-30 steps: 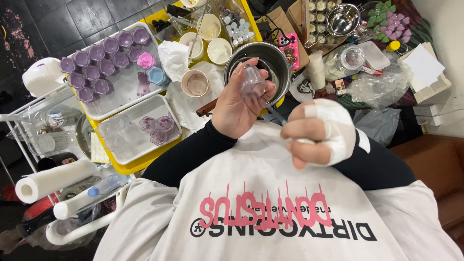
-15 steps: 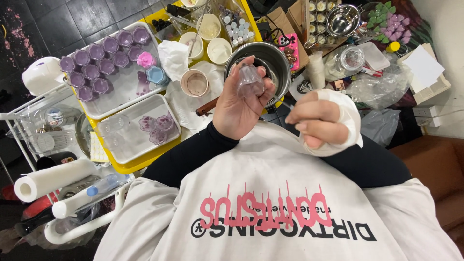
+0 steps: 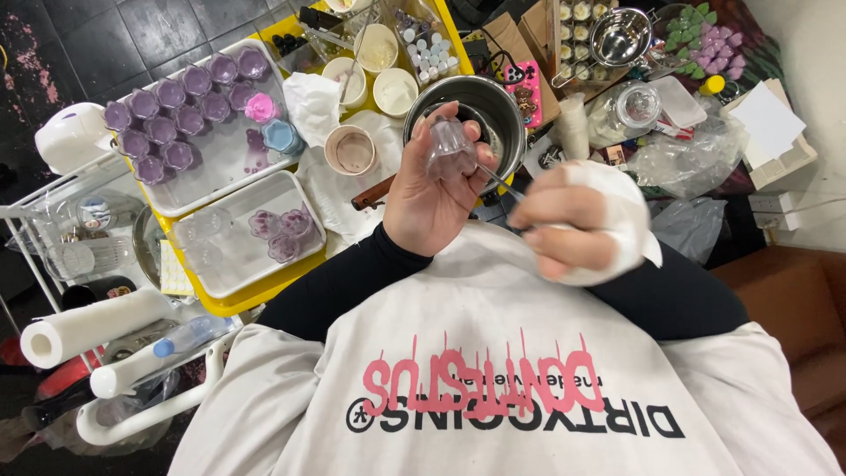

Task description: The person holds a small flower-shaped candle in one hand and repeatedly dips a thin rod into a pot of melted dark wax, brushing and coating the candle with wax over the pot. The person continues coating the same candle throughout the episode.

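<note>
The yellow desk point(image 3: 231, 302) is crowded: at ten o'clock a large white tray point(image 3: 231, 163) carries rows of filled purple moulds point(image 3: 167, 123), at nine o'clock a smaller white tray point(image 3: 236, 264) holds a few more, and a steel pot point(image 3: 504, 99) stands at twelve, just behind the hands. The left hand point(image 3: 423, 207) is closed around a small clear mould cup point(image 3: 449, 148), held up in front of the pot. The right hand point(image 3: 573, 229), wrapped partly in white cloth, is clenched on a thin metal pick point(image 3: 502, 183) whose tip points toward the cup. The work in hand looks like cleaning or loosening the cup with the pick; the next move would call for a steady cup and a short, fine stroke. Open room is scant: the pot's rim sits close behind, paper bowls point(image 3: 370, 66) crowd eleven o'clock, and free space lies mainly toward six, above the lap.
</note>
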